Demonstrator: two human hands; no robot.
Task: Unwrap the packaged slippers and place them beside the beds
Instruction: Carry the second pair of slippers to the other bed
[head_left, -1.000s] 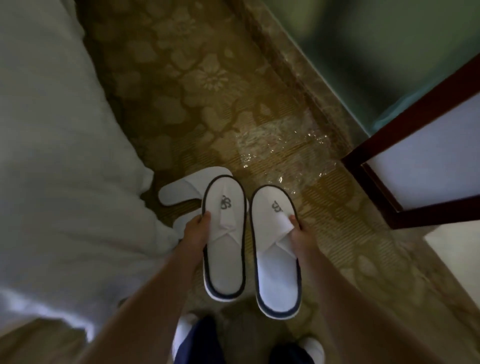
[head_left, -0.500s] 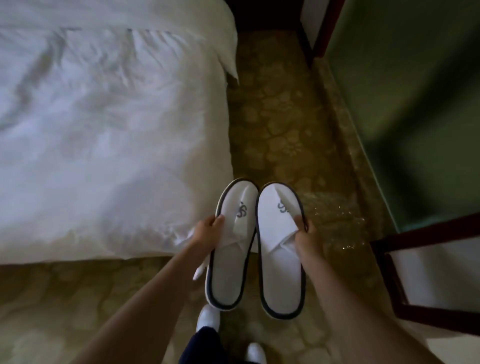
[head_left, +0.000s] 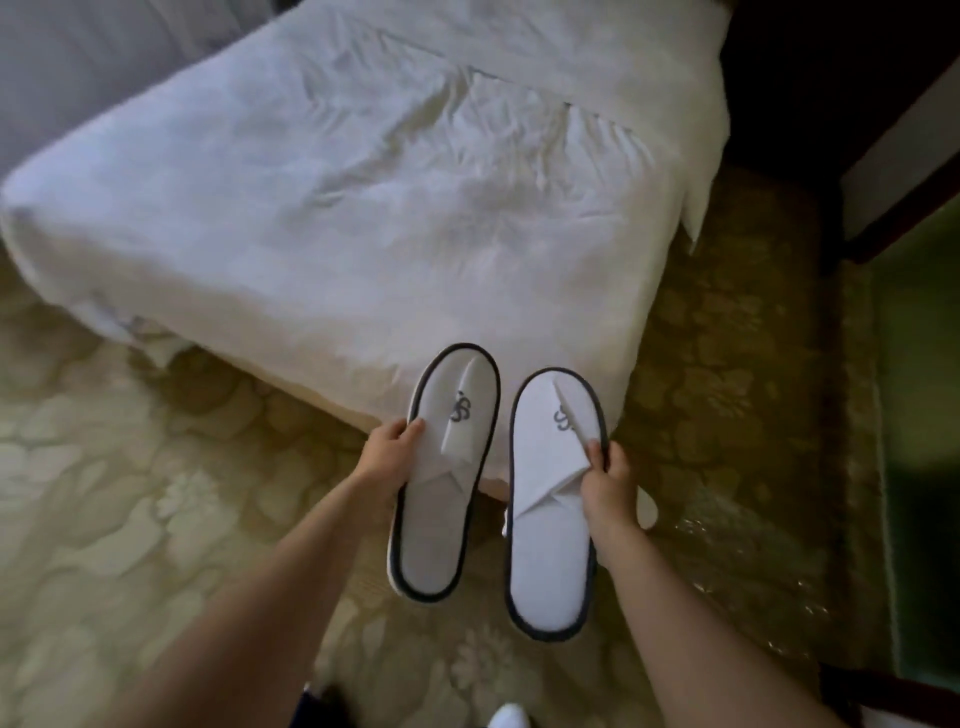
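Note:
I hold two white slippers with dark trim and a grey logo, toes pointing away from me, over the foot corner of the bed (head_left: 363, 208). My left hand (head_left: 387, 454) grips the left slipper (head_left: 441, 519) by its left edge at the strap. My right hand (head_left: 608, 480) grips the right slipper (head_left: 550, 545) by its right edge at the folded strap. The two slippers are a little apart, both above the carpet. Bits of another white slipper (head_left: 645, 512) on the floor peek out behind my right hand.
A crumpled clear plastic wrapper (head_left: 743, 561) lies on the patterned carpet (head_left: 130, 519) to the right. Dark wooden furniture (head_left: 893, 171) stands at the upper right, beside a green wall (head_left: 919, 415). My white shoe (head_left: 511, 717) shows at the bottom edge.
The view has swung left, bringing the whole foot of the bed into sight. Both hands keep their grip, and the slippers have drawn slightly apart.

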